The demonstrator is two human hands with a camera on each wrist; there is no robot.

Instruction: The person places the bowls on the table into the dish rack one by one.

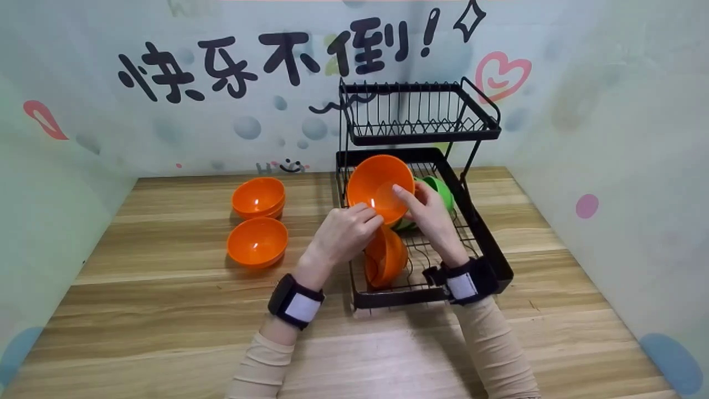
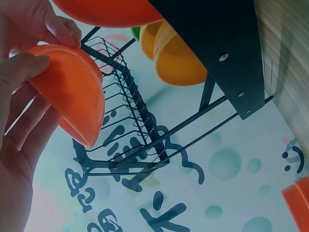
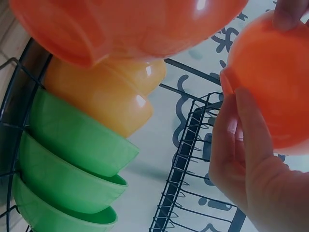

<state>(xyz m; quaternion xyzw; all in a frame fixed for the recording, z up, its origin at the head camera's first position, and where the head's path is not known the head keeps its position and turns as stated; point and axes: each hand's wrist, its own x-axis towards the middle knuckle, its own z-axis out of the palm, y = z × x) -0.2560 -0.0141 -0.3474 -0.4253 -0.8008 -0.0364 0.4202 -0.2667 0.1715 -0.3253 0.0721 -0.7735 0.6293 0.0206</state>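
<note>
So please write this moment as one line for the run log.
left hand: holds orange bowl | right hand: holds same bowl | place: above dish rack lower tier

Both hands [image 1: 388, 219] raised together, fingers curled, banded wrists apart.

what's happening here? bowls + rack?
A person holds an orange bowl with both hands over the lower tier of a black dish rack. The left hand grips its near rim, and the right hand holds its right side. Another orange bowl stands on edge in the rack below it, with yellow bowls and green bowls lined up behind. Two more spots of orange bowls sit on the wooden table to the left. The upper tier looks empty.
</note>
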